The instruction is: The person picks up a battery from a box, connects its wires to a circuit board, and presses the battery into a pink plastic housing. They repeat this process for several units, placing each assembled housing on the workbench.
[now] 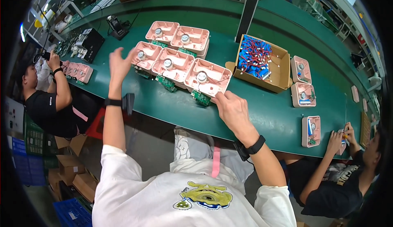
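Note:
Several pink plastic housings stand grouped on the green bench, some stacked, each with a round silver speaker inside. Green circuit boards hang by their near sides. My right hand point(233, 113) has its fingers closed at the front right corner of the nearest pink housing point(208, 78), just beside its green circuit board point(200, 98). My left hand point(121, 66) is raised with its fingers apart and holds nothing. It is left of another pink housing point(146, 54); whether it touches that housing is hard to tell.
A cardboard box point(282, 69) of blue batteries with red wires stands right of the housings, beside a dark post point(248, 14). More pink housings point(303, 95) line the right side. Co-workers sit at left point(49, 100) and right point(331, 182). A black box point(91, 44) stands at far left.

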A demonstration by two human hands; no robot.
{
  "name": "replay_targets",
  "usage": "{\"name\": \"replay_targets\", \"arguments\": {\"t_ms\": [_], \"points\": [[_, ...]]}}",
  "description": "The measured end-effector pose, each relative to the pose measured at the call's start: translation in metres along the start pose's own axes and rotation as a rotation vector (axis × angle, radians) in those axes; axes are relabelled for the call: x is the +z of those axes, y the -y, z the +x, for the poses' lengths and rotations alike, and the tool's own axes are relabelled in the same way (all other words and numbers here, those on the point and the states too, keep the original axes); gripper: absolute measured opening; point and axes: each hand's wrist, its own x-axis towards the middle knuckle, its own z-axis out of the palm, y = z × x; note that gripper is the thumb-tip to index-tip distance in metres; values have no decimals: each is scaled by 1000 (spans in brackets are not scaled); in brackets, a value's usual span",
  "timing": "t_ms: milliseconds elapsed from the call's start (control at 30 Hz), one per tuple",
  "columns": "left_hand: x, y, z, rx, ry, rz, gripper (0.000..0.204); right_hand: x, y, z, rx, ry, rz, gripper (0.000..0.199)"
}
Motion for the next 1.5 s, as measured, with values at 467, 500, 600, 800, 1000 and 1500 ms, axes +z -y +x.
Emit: {"name": "replay_targets", "arguments": {"t_ms": [467,500,600,800,1000,1500], "points": [[109,-235,-273,-222,710,-922,29,-73,11,-114,358,-140,-114,9],[118,-238,-274,-227,810,-863,28,-68,9,-124,397,-138,-127,9],[139,-236,-278,-191,915,-787,28,-59,10,-138,467,-146,-128,10],[153,-235,-280,-57,824,-805,30,-100,11,-127,600,-193,-131,13],[152,-232,-270,-89,907,-825,31,-108,-27,-112,660,253,-250,20],[157,-231,-258,-200,973,-930,26,-145,-32,-85,668,-144,293,13]]}}
